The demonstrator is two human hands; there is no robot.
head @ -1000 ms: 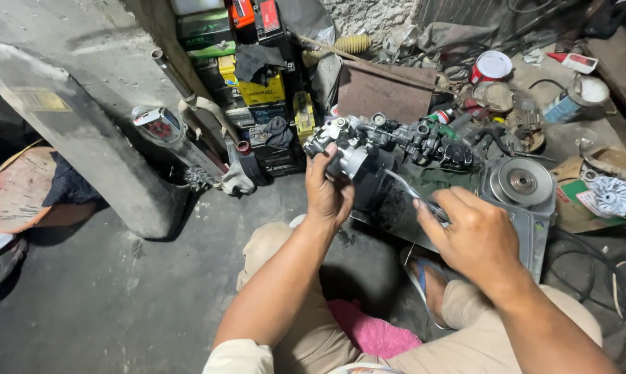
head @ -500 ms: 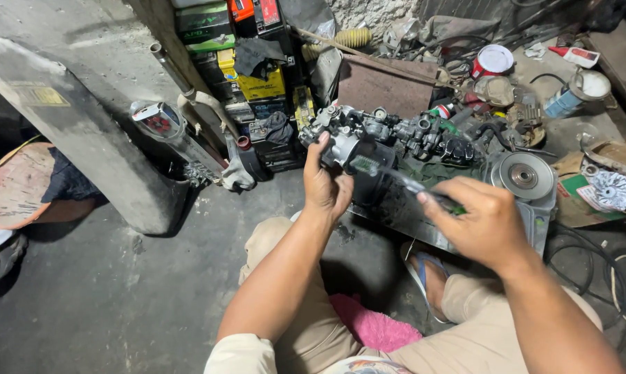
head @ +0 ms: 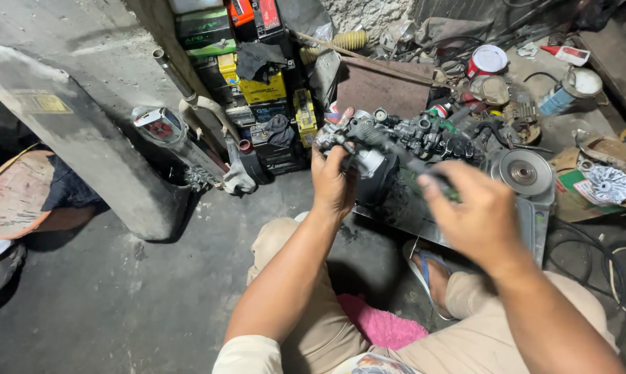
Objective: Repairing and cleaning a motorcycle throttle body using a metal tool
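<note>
Concrete floor (head: pixel 119 305) bare at left, open room there. Engine block (head: pixel 403 149) sits ahead of knees, hemmed by stacked batteries (head: pixel 261 90) behind, pulley disc (head: pixel 524 172) at right. Left hand (head: pixel 333 181) stays clamped on block's near-left end. Right hand (head: pixel 475 215), blurred, has risen and shifted right since half-second ago, fist closed round green-handled tool (head: pixel 423 170) angled into block.

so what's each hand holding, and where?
Left hand grips the grey metal carburettor assembly at its left end; right hand holds a dark slim tool by its handle.
</note>
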